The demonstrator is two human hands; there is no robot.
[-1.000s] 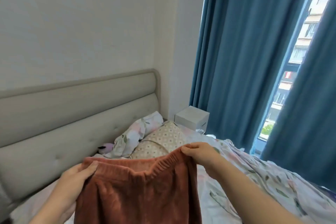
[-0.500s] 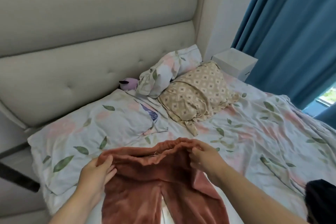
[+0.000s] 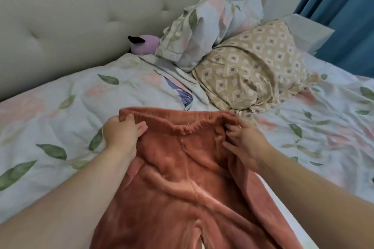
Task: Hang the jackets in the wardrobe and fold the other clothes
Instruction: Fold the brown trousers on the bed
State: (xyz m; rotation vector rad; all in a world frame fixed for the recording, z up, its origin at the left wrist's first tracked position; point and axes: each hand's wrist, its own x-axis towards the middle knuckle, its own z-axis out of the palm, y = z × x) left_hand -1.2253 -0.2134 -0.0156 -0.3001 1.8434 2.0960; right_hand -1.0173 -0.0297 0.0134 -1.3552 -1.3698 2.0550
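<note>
Rust-coloured fleece trousers (image 3: 182, 184) lie spread on the floral bed cover (image 3: 60, 111), waistband toward the headboard and both legs running toward me. My left hand (image 3: 121, 133) grips the left end of the elastic waistband, thumb on top. At the right end, my right hand (image 3: 242, 139) pinches the waistband with curled fingers. The lower legs run out of the frame at the bottom.
A beige patterned pillow (image 3: 257, 75) and a floral pillow (image 3: 210, 24) lie just beyond the trousers. A purple plush toy (image 3: 144, 44) sits against the padded headboard (image 3: 70, 16). A white bedside box (image 3: 311, 32) and blue curtains (image 3: 344, 6) stand at the right.
The trousers came down from being held up in the air onto the bed, with both hands still on the waistband. My view dropped from the window and wall to the bed.
</note>
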